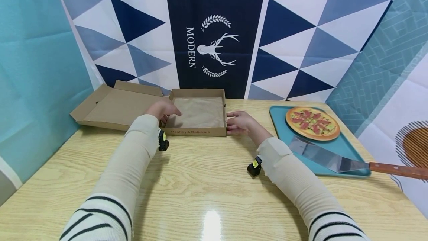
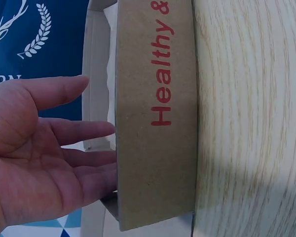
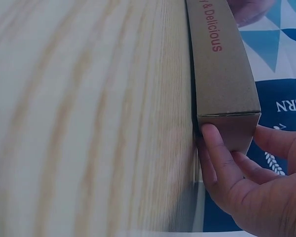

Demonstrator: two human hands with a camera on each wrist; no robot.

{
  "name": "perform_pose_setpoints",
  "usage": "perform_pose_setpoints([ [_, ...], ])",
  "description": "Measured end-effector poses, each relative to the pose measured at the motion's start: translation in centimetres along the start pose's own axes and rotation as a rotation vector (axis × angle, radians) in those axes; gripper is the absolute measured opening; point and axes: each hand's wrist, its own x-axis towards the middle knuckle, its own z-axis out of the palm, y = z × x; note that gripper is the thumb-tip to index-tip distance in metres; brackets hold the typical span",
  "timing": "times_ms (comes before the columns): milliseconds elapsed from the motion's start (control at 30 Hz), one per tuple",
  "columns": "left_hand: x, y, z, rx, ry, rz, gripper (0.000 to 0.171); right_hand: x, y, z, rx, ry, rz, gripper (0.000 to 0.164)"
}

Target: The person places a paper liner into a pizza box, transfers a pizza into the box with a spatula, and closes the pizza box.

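Observation:
A brown cardboard pizza box (image 1: 208, 132) lies on the table with its lid folded out to the left. Red "Healthy & Delicious" lettering runs along the front wall, and paper (image 1: 199, 111) lines the bottom. At the box's left side is my left hand (image 1: 164, 109), thumb stretched out over the tray; in the left wrist view its fingers (image 2: 84, 127) extend straight, partly hidden behind the front wall. My right hand (image 1: 242, 122) touches the right wall from outside, fingers (image 3: 221, 153) nearly straight against the side and thumb near the top edge.
On the right, a teal tray (image 1: 276, 116) bears a pizza (image 1: 312, 124) with red toppings. A metal spatula (image 1: 317, 153) with a wooden handle lies across the tray, its handle past the edge. The box lid (image 1: 122, 107) reaches the left curtain. Patterned cloth hangs behind the table.

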Motion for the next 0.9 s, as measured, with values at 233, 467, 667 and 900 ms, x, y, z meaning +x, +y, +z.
perform_pose_setpoints([
  [233, -0.3, 0.5, -0.1, 0.089, -0.027, -0.002, 0.07, 0.0, 0.1, 0.1, 0.009, -0.007, 0.003, 0.049],
  [467, -0.5, 0.9, 0.0, 0.27, -0.015, 0.028, 0.05, 0.0, 0.0, 0.2, -0.003, -0.005, -0.003, 0.049],
  [667, -0.7, 1.3, 1.1, 0.471, 0.035, 0.178, 0.039, 0.0, 0.0, 0.2, -0.001, -0.003, 0.001, 0.048],
  [900, -0.9, 1.6, 2.9, 0.553, -0.055, 0.293, 0.04, -0.1, 0.1, 0.1, 0.001, 0.001, -0.003, 0.048],
])
